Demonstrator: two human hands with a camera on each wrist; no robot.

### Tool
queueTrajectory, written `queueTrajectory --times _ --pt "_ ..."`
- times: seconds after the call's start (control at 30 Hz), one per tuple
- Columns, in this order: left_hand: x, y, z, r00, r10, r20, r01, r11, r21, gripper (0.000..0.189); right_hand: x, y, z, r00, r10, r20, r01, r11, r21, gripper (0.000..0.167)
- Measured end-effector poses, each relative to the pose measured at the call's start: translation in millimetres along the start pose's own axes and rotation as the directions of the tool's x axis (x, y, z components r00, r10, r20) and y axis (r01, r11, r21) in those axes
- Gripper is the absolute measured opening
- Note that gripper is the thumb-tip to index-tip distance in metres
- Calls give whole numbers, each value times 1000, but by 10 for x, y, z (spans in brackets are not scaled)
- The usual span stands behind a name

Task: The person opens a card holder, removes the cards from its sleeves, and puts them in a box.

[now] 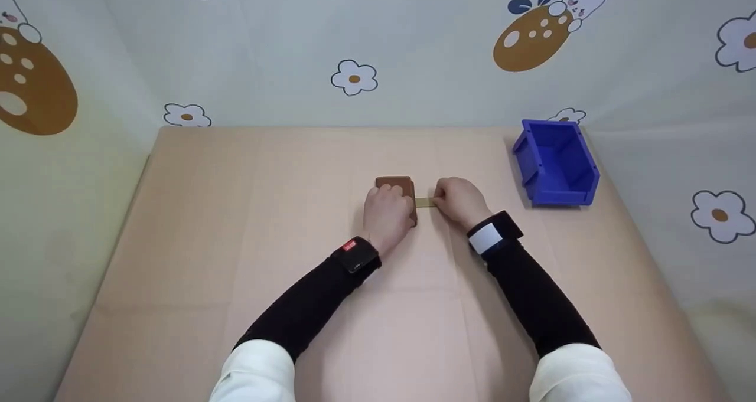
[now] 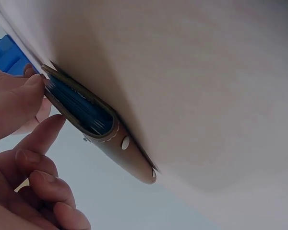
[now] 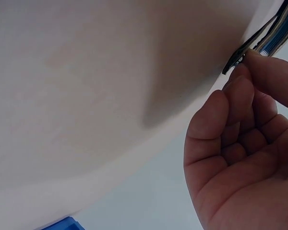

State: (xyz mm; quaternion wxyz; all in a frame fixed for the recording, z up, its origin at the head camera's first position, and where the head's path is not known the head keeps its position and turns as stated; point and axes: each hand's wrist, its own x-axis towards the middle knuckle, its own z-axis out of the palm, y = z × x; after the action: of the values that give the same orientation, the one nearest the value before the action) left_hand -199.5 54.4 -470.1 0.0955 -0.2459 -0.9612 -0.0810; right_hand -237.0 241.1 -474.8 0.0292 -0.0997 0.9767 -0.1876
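Note:
A brown leather card holder lies on the table under my left hand. In the left wrist view the card holder shows dark blue sleeves between its covers, light stitching and round metal snaps. My left thumb and fingers grip it at one end. From its right side a short tan strap sticks out, and my right hand pinches the strap's free end between thumb and index finger. The other fingers of the right hand are curled towards the palm.
A blue plastic bin stands at the table's back right corner, beyond my right hand. Beige covering with fold creases lies over the table. A pale printed curtain rises behind the table and along both sides.

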Motion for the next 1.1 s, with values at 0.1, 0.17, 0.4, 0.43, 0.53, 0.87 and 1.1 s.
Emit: queueTrajectory --times 0.1,0.17,0.4,0.43,0.53,0.87,1.1 --pt "0 1 -1 1000 6 -13 -6 1000 2 23 -2 0 -1 1000 -3 -3 3 1000 0 10" --pt "0 2 -4 1000 10 -23 -10 1000 0 22 -2 2 -1 1000 -4 -4 4 1000 0 10" --pt "-6 -9 -36 999 9 -48 -10 1000 -12 20 1 9 5 1000 -11 -4 11 1000 0 11" --pt "-8 -14 -39 999 7 -46 -8 1000 -20 20 2 10 6 1000 -11 -4 11 1000 -1 11" --pt "-16 -27 -60 999 -1 -39 -1 999 -50 19 7 10 12 1000 -10 -3 10 1000 3 11" --pt "-41 -50 -121 998 7 -70 -12 997 -78 18 -6 -12 -10 1000 -12 8 12 1000 11 11" --pt "-54 -47 -94 963 93 -252 -108 993 -47 6 2 -1 -1 1000 -7 12 7 1000 8 14"
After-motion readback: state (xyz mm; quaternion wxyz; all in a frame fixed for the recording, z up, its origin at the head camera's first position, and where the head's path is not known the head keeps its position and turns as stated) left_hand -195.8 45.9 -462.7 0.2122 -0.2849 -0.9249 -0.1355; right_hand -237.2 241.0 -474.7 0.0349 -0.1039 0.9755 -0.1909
